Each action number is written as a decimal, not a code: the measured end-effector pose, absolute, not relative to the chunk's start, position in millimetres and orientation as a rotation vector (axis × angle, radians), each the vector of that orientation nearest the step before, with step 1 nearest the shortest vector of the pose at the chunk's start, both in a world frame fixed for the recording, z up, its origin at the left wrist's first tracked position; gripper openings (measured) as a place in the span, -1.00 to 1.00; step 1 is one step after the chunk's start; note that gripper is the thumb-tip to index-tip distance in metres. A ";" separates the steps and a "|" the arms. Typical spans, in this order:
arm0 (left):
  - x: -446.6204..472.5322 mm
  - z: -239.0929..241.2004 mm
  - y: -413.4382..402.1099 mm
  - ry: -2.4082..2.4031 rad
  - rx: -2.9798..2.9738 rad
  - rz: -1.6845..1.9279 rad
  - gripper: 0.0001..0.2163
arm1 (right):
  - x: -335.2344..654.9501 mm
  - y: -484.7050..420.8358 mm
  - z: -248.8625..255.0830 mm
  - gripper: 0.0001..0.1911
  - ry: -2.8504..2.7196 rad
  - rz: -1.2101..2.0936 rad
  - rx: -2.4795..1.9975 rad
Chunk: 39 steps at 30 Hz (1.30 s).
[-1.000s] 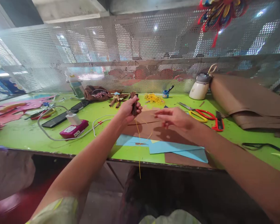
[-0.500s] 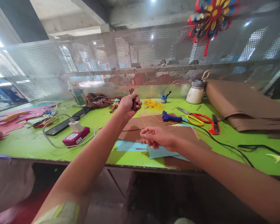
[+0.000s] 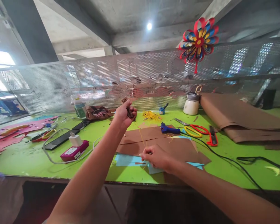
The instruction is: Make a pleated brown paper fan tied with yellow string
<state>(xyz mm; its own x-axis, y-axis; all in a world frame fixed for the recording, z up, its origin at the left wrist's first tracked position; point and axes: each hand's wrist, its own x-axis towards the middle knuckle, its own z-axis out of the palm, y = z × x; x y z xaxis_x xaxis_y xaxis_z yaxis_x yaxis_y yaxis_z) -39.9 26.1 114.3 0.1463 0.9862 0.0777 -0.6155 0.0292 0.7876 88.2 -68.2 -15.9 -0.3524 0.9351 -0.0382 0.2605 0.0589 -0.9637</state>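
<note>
My left hand [image 3: 124,114] is wrapped round a bundle of thin brown paper strips [image 3: 125,101], held up above the table. From the bundle a yellow string [image 3: 140,132] runs down to my right hand [image 3: 155,157], which pinches it between thumb and fingers. A short end of the string hangs below that hand. Under my hands lie brown paper sheets [image 3: 177,146] and light blue paper pieces [image 3: 128,160]. Close behind is a pile of yellow string scraps [image 3: 151,116].
A blue glue gun [image 3: 169,128], scissors [image 3: 193,130] and a red-handled cutter [image 3: 212,137] lie right, near a black cord. A white bottle [image 3: 191,104] stands by folded brown paper [image 3: 242,115]. Left are a phone [image 3: 60,140], a magenta power block [image 3: 74,151] and pink sheets [image 3: 7,140].
The view has tilted up a little. My left hand has turned the bundle so it leans left. My right hand still pinches the string, which now angles between the hands.
</note>
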 end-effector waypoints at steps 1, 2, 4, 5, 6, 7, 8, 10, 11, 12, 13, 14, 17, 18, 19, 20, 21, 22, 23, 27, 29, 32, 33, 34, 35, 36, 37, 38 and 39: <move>-40.7 113.6 25.9 0.594 0.790 1.358 -0.82 | 90.5 -67.0 -17.2 -0.79 -1.693 1.205 -1.213; -41.3 112.6 25.6 0.599 0.780 1.362 -0.83 | 93.5 -65.1 -18.2 -0.81 -1.689 1.067 -1.209; -41.8 110.9 24.5 0.606 0.768 1.356 -0.84 | 99.8 -60.4 -18.4 -0.81 -1.656 0.822 -1.178; -41.7 110.5 23.6 0.605 0.766 1.351 -0.84 | 102.3 -58.0 -17.4 -0.81 -1.628 0.764 -1.164; -41.3 110.6 22.7 0.601 0.764 1.347 -0.84 | 104.0 -55.9 -16.0 -0.80 -1.590 0.766 -1.166; -40.6 111.2 21.6 0.597 0.762 1.344 -0.84 | 104.5 -54.2 -14.2 -0.79 -1.542 0.819 -1.185; -39.7 112.3 20.5 0.593 0.759 1.343 -0.84 | 103.9 -53.1 -12.3 -0.78 -1.492 0.909 -1.210; -37.2 115.6 17.7 0.581 0.759 1.344 -0.84 | 100.4 -52.5 -9.2 -0.76 -1.389 1.122 -1.217; -35.7 117.5 16.0 0.575 0.764 1.345 -0.84 | 98.2 -52.8 -8.1 -0.74 -1.340 1.214 -1.174; -34.3 119.4 14.1 0.571 0.772 1.345 -0.84 | 96.2 -53.4 -7.5 -0.70 -1.301 1.294 -1.100; -33.0 121.1 11.9 0.567 0.782 1.347 -0.85 | 94.6 -54.3 -7.3 -0.62 -1.274 1.370 -1.009; -31.8 122.6 9.6 0.563 0.796 1.350 -0.85 | 93.7 -55.5 -7.3 -0.53 -1.259 1.449 -0.915; -29.6 124.6 3.6 0.552 0.850 1.368 -0.86 | 93.7 -61.3 -8.2 -0.43 -1.284 1.695 -0.733; -29.5 124.3 2.6 0.549 0.871 1.379 -0.87 | 94.1 -64.3 -8.4 -0.50 -1.295 1.746 -0.719; -29.5 123.5 2.4 0.547 0.886 1.394 -0.87 | 94.6 -67.9 -8.4 -0.57 -1.298 1.767 -0.724; -29.8 122.1 3.1 0.553 0.896 1.410 -0.87 | 94.9 -72.1 -8.1 -0.63 -1.295 1.763 -0.743; -30.3 120.1 4.7 0.562 0.899 1.428 -0.86 | 95.3 -76.8 -7.5 -0.65 -1.288 1.744 -0.767; -30.9 117.4 7.0 0.573 0.901 1.445 -0.86 | 95.6 -81.8 -6.9 -0.65 -1.278 1.722 -0.789; -31.5 114.1 9.9 0.585 0.900 1.458 -0.86 | 95.9 -86.9 -6.2 -0.64 -1.267 1.707 -0.805; -32.3 95.2 22.8 0.624 0.880 1.470 -0.86 | 95.9 -104.1 -6.9 -0.60 -1.201 1.664 -0.854; -30.6 83.7 27.4 0.654 0.879 1.481 -0.85 | 94.1 -109.5 -10.9 -0.58 -1.161 1.649 -0.867; -26.6 68.1 30.3 0.675 0.953 1.524 -0.85 | 90.0 -114.0 -19.7 -0.56 -1.124 1.663 -0.843; -25.6 64.1 30.2 0.687 0.982 1.534 -0.85 | 88.8 -114.8 -22.6 -0.56 -1.116 1.675 -0.831; -25.0 61.0 29.7 0.696 1.004 1.536 -0.85 | 87.9 -115.3 -25.2 -0.55 -1.110 1.688 -0.821; -24.9 58.6 29.0 0.696 1.022 1.534 -0.84 | 87.3 -115.5 -27.4 -0.55 -1.105 1.698 -0.811; -25.3 56.9 27.9 0.691 1.039 1.526 -0.83 | 86.9 -115.5 -29.2 -0.54 -1.100 1.708 -0.803; -26.0 55.5 26.8 0.678 1.056 1.515 -0.81 | 86.8 -115.2 -30.8 -0.53 -1.097 1.719 -0.795; -26.8 54.4 25.5 0.662 1.074 1.505 -0.79 | 86.7 -114.7 -32.2 -0.53 -1.093 1.730 -0.789; -27.6 53.2 24.1 0.646 1.097 1.495 -0.78 | 86.8 -113.9 -33.7 -0.52 -1.091 1.742 -0.786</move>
